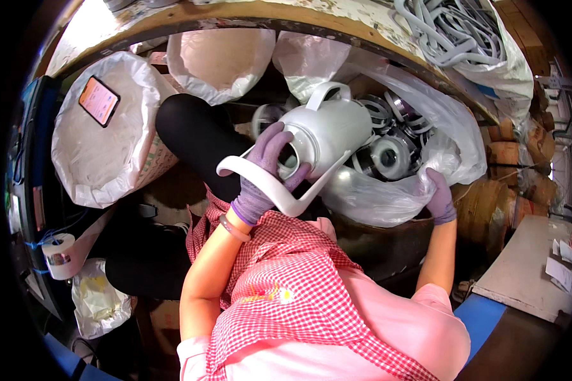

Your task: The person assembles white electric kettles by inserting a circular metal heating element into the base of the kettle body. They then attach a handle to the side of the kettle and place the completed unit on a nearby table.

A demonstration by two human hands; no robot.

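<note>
In a purple glove, my left hand [264, 159] grips the open neck of a pale grey jug body [333, 127], fingers at its rim. The jug lies tilted over my lap, a side handle [327, 94] on its upper side. A long curved white handle [260, 181] swings out past the neck, in front of my left hand. My right hand [440, 197], gloved too, is closed on the edge of a clear plastic bag [375, 206]. Inside that bag lie several round grey and dark ringed parts [391, 155].
A phone [100, 100] rests on a white-lined bin [108, 152] at the left. More lined containers [221, 63] stand under the workbench edge [248, 11]. Grey strips [454, 32] fill a sack at the far right. A tape roll [60, 255] sits at the left.
</note>
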